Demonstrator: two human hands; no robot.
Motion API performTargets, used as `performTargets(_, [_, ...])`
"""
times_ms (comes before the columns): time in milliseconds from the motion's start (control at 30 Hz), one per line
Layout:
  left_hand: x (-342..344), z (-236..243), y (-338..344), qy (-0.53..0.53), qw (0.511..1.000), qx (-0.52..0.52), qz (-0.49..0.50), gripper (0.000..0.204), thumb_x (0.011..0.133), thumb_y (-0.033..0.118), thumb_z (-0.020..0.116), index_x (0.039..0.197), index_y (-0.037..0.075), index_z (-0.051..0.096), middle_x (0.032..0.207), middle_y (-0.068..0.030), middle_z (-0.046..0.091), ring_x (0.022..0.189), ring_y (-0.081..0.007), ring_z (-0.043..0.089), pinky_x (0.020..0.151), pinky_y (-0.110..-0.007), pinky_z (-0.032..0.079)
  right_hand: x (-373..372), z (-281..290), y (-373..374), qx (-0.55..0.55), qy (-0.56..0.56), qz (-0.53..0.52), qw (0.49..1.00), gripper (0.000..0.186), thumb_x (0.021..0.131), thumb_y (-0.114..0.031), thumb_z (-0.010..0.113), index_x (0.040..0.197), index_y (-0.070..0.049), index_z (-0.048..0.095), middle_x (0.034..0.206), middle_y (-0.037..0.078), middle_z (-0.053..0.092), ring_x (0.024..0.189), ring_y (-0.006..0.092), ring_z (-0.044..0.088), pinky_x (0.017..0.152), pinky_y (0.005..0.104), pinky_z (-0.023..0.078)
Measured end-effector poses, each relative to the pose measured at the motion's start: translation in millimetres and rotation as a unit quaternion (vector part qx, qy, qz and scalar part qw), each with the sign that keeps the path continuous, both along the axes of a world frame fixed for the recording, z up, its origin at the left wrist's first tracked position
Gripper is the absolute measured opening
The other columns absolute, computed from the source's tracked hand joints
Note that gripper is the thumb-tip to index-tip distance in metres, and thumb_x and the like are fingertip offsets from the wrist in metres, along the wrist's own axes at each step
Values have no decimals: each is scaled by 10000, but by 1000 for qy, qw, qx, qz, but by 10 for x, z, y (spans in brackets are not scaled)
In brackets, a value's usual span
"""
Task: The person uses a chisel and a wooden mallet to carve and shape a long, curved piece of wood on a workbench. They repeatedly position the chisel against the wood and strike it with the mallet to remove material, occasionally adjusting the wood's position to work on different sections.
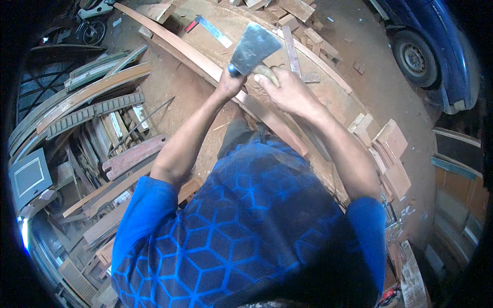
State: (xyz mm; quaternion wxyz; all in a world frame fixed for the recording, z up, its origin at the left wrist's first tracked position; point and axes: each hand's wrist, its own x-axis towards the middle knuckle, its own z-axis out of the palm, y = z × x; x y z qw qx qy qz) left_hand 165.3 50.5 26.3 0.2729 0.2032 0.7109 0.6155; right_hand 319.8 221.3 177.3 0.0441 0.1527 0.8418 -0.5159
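Note:
My right hand [287, 90] is wrapped round the light wooden handle [268, 74] of a hatchet. Its broad grey metal head [255, 49] is raised in front of me, flaring toward the top. Just under the dark, rounded end of that head, my left hand [231, 84] is closed, but the hatchet hides its fingers and what they grip. A long reddish wooden plank [269, 123] passes below both hands, slanting from the far left toward my body.
On the wooden work surface [328, 97] lie a try square with a red handle [192, 24] and another L-shaped square [292, 54]. Wood offcuts [318, 43] lie beyond. Stacked timber [95, 138] fills the left side. A blue vehicle [447, 46] stands at the far right.

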Motion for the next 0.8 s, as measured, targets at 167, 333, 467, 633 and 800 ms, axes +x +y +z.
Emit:
performTargets(167, [-234,428,219,-74,981,142,108,358,974,214,691,686,153,488,586,57,468,479,-61,413,453,-258,321,232,238,145,-131,13,-56,990,433,1012,-402,620,1044,28,662,777,132,691,712,212,685,659,376,540])
performTargets(333, [-37,369,286,-43,998,34,18,389,950,237,716,649,130,494,567,49,466,496,-70,448,474,-279,367,299,394,195,-212,-13,-92,973,413,1038,-452,596,971,-45,609,646,-16,558,514,73,540,485,248,446])
performTargets(467, [47,297,293,-31,999,-19,-3,360,950,246,720,685,116,514,606,49,481,553,-67,459,526,-282,389,339,360,193,-221,-15,-98,970,417,1039,-455,592,981,-43,613,654,-12,566,517,76,544,485,253,447])
performTargets(633, [23,262,280,-13,1000,-20,-3,342,943,246,730,704,96,537,622,52,491,579,-67,463,545,-286,400,358,306,153,-239,-39,-100,965,410,1041,-450,588,998,-43,614,671,-13,570,525,71,542,487,249,442])
performTargets(800, [52,277,291,5,999,-35,10,337,937,245,727,697,74,564,618,35,504,584,-79,474,547,-307,412,292,370,101,-230,-49,-96,967,409,1039,-446,592,1006,-39,622,674,-18,568,533,62,536,488,243,441])
